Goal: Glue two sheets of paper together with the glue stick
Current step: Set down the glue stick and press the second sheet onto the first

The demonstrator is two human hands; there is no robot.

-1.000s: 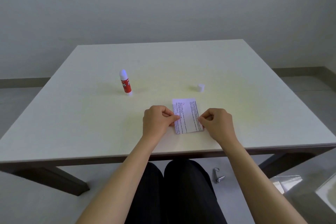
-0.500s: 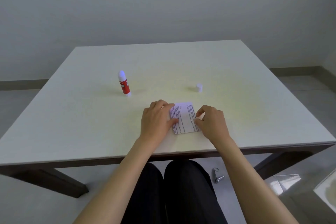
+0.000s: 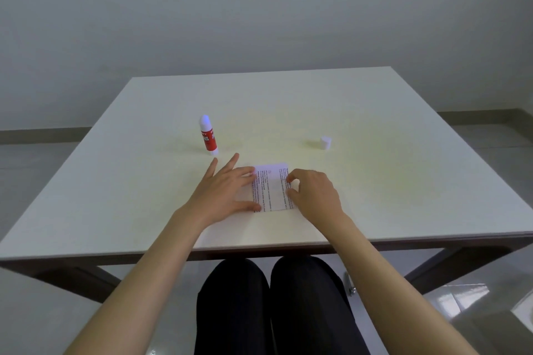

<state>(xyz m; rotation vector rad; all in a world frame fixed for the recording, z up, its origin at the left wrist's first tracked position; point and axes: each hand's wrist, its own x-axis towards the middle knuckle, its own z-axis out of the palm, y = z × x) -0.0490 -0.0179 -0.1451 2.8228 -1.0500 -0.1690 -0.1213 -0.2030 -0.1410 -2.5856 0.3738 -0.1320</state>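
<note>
A small printed paper (image 3: 272, 189) lies flat on the white table (image 3: 403, 181) near its front edge. My left hand (image 3: 227, 193) lies flat with fingers spread, its fingertips and thumb resting on the paper's left edge. My right hand (image 3: 313, 193) rests on the paper's right edge with curled fingers pinching or pressing there. I cannot tell whether one sheet or two are stacked. The red-and-white glue stick (image 3: 208, 135) stands upright and uncapped behind my left hand. Its white cap (image 3: 325, 143) sits apart, to the right behind my right hand.
The table's front edge (image 3: 259, 248) runs just below my wrists, with my dark-trousered legs under it. A small metal object (image 3: 349, 285) lies on the floor to the right. A grey wall rises behind the table.
My left hand has opened from a pinch into a flat spread and slid forward over the paper's left side. The paper and both hands have shifted slightly left.
</note>
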